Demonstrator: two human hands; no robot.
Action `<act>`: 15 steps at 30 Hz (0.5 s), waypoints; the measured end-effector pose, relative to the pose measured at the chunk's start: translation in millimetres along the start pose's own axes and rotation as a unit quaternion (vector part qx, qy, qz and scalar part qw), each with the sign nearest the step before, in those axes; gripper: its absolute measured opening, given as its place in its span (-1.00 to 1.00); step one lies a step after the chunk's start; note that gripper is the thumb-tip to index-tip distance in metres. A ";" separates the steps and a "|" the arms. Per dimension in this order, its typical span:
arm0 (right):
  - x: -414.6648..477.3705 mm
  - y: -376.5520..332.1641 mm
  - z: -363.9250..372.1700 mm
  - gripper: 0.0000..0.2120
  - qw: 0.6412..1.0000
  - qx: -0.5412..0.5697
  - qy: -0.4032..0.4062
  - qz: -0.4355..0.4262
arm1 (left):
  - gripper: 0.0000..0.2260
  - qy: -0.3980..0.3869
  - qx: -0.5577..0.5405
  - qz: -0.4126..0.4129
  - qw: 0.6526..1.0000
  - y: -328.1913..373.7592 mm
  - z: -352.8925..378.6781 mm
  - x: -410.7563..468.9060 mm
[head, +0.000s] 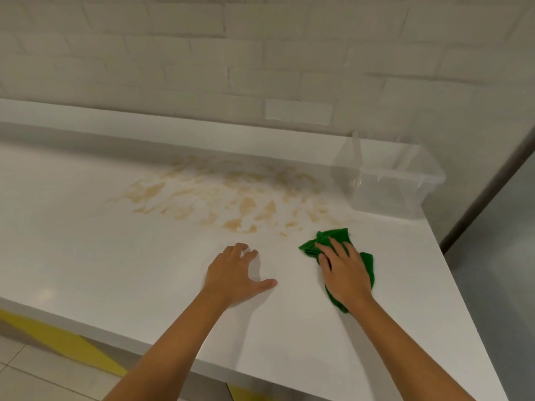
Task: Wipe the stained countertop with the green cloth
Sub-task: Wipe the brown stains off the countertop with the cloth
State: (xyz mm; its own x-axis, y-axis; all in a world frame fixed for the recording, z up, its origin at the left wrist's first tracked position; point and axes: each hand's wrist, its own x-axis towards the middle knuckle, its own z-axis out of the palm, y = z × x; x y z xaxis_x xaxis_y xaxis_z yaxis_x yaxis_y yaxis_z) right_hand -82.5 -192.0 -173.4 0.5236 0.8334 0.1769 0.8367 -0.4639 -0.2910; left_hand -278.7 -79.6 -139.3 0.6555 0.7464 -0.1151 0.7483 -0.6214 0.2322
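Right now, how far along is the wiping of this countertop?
Barely started. Done: the green cloth is down on the countertop, just short of the brown stains. In hand: the right hand presses on it; the left hand rests on bare surface. Left: the whole stained patch, reaching toward the clear container, needs wiping.

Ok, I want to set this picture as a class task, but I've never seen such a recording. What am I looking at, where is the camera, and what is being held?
There is no machine here. These are a person's two bare hands, seen by one wide-angle camera worn on the head, which looks forward and down. The left hand rests on the white countertop and holds nothing. The right hand presses on a crumpled green cloth. Just beyond the hands, brownish stains spread over the surface. A clear plastic box stands at the back right, by the tiled wall.
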 end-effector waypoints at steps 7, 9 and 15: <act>-18.1 44.2 -18.8 -0.62 1.000 0.005 0.000 0.012 | -0.26 0.000 -0.013 0.000 1.000 1.3 -0.2 -2.0; -4.9 50.7 -20.0 -0.66 0.998 0.000 0.014 0.065 | -0.25 -0.004 -0.012 0.001 1.000 1.4 -0.4 -2.8; 27.7 8.2 -8.7 -0.61 0.990 -0.038 -0.001 0.136 | -0.26 -0.007 -0.025 -0.003 1.000 1.0 0.3 -4.3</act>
State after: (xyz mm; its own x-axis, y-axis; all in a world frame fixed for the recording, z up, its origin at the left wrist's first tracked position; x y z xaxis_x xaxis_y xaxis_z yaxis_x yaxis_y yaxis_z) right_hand -59.8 -175.3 -162.8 0.7313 0.6749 0.0989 0.6741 -0.6929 -0.2560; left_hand -280.8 -83.6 -138.9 0.6524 0.7468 -0.1292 0.7466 -0.6039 0.2791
